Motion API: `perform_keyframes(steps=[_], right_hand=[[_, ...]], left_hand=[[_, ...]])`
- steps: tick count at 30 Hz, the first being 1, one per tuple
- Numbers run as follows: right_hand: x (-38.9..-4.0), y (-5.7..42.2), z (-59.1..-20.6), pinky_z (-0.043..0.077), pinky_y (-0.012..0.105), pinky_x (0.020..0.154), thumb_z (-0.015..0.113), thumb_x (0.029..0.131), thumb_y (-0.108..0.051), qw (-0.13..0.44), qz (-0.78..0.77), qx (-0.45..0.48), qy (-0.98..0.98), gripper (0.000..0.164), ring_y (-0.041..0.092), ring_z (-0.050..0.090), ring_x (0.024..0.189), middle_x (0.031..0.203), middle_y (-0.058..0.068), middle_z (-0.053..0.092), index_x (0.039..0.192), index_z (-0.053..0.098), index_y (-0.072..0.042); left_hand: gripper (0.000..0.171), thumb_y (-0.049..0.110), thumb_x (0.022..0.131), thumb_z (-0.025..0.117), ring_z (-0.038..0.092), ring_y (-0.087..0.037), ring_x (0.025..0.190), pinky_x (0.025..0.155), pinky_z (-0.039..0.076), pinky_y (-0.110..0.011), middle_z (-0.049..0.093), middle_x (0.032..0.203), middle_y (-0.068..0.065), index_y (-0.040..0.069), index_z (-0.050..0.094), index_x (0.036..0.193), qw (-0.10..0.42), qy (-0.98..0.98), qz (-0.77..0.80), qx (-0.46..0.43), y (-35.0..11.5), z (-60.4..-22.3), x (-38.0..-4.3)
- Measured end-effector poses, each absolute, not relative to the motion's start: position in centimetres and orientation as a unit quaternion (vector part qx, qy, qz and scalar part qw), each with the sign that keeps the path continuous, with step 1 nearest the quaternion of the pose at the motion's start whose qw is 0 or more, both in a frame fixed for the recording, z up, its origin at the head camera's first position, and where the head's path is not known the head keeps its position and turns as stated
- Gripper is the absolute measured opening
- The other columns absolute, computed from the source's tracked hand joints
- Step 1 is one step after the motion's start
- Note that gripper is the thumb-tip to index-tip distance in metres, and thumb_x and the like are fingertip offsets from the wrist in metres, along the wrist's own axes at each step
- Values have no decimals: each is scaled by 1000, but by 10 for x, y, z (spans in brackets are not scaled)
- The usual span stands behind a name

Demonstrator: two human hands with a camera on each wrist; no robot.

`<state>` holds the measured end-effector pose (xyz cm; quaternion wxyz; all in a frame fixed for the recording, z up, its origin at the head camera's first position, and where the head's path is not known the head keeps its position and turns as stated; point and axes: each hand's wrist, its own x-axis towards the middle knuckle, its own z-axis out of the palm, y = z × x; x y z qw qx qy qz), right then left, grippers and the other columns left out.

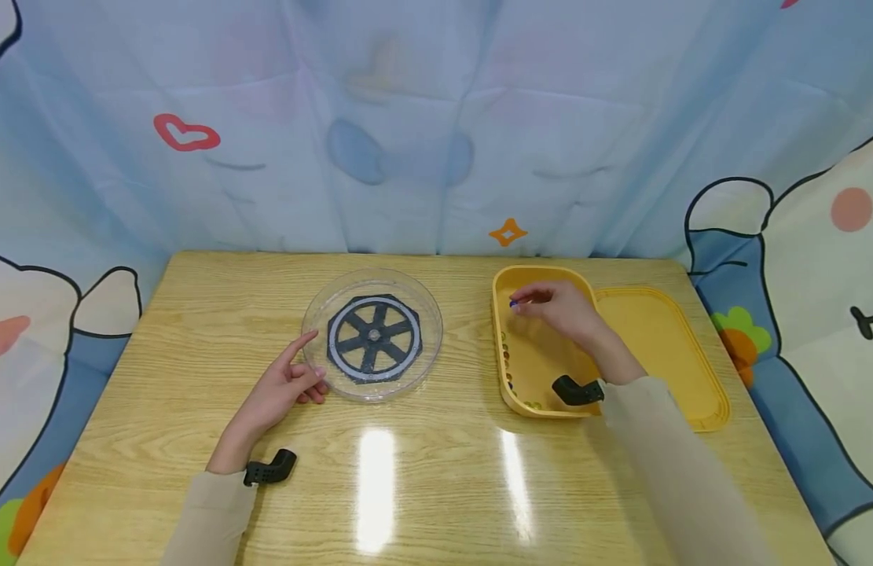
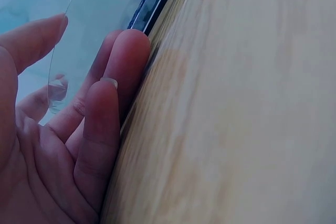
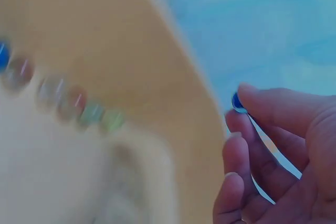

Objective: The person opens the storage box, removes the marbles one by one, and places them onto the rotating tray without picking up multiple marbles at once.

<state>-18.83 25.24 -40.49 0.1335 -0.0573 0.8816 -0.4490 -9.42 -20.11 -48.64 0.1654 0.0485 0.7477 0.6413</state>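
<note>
My left hand [image 1: 284, 385] rests against the near-left side of a round clear dish [image 1: 432, 346], with its fingers loosely spread along the rim. Inside the dish lies a dark wheel-shaped piece with spokes [image 1: 374, 336] and a pale ring. In the left wrist view, fingertips [image 2: 128, 51] touch or nearly touch the dish's transparent wall. Over a yellow tray [image 1: 542, 354], my right hand [image 1: 559, 310] pinches a blue marble [image 3: 238, 103] between thumb and fingertips. Several coloured marbles [image 3: 68, 103] line the tray's side below it.
A yellow lid [image 1: 658, 354] lies flat to the right of the tray, partly under the right forearm. The wooden table [image 1: 436, 464] ends at a patterned blue curtain [image 1: 408, 157] behind. Each wrist carries a black camera mount [image 1: 576, 391].
</note>
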Motion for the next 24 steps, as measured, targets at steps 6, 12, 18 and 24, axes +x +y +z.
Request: perform_keyframes(steps=[6,12,18,24], right_hand=[[-181,217,-383,48,47,86,73,93,-21,83,-469,-82,876,23,23,60,99,111,7,69,113,73,-8],[-174,179,-365,48,39,76,74,93,-21,63,-449,-108,885,18,21,59,93,104,1,70,109,75,-15],[-174,143,-373,49,37,72,74,92,-14,70,-456,-135,877,19,22,60,90,106,4,70,110,75,-9],[-174,117,-392,50,34,72,75,91,-12,82,-463,-156,869,16,20,61,88,102,3,70,107,76,-9]], left_hand=[[68,19,103,58,70,-27,77,71,53,-30,70,91,-21,21,20,160,160,750,640,37,-205,-487,-90],[68,18,103,59,70,-28,77,70,54,-31,69,92,-22,22,21,160,156,745,648,43,-204,-490,-90],[68,18,102,59,70,-28,76,70,55,-31,69,91,-22,20,22,160,159,744,647,44,-201,-490,-92],[69,18,103,59,70,-29,77,70,55,-32,69,91,-22,20,20,160,161,747,643,52,-201,-487,-95]])
